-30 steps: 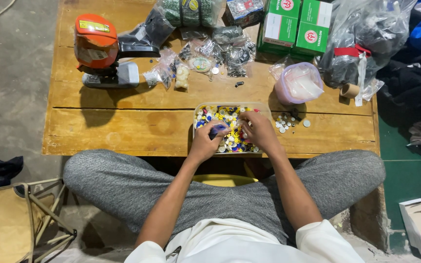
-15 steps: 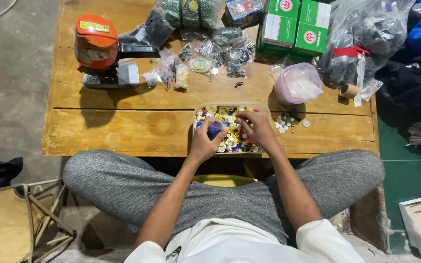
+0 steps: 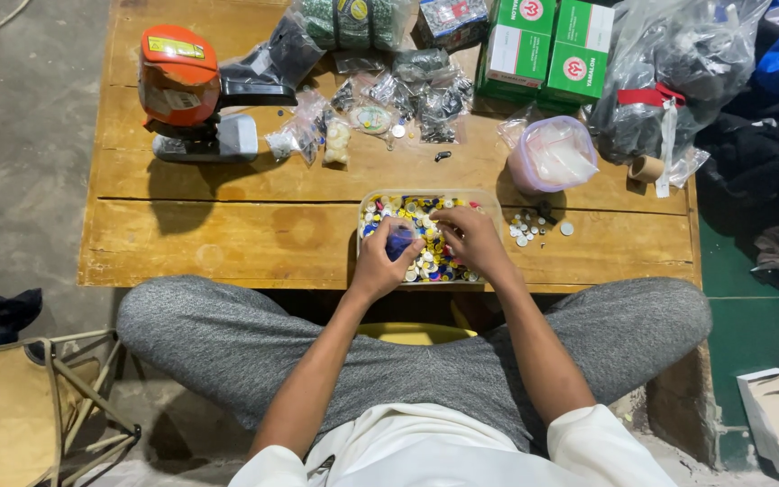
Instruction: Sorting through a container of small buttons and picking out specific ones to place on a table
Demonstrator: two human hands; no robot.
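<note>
The left hand [image 3: 380, 261] is curling narrowly around a small blue piece [image 3: 398, 242], held at the near left corner of the clear tray [image 3: 489, 200], and the right hand [image 3: 472, 240] is resting just beside it over the tray's right half, fingers bent down into the mixed coloured buttons [image 3: 426, 225]; whether those fingers are pinching one button or only touching the heap I cannot tell. As I judge it, the main risk is lying in the tray's place: it is sitting close to the near edge of the wooden table [image 3: 227, 234], right under both wrists, so a pull of either hand toward the body could be dragging it off onto the lap and scattering the lot. The heap is also standing high against the low wall, so raking fingers could be flicking buttons over the rim. Just to the right of the right hand, a few loose white buttons [image 3: 529, 230] are lying bare on the wood, where a sleeve or forearm could be sweeping them away. Beyond the right hand, a pale lilac tub [image 3: 552, 158] is holding what looks like a clear bag. Further ahead of both hands, small clear bags [image 3: 407, 90] are holding dark and light bits, too small to tell apart. Far ahead and to the left of the left hand an orange-topped press [image 3: 182, 90] is standing.
</note>
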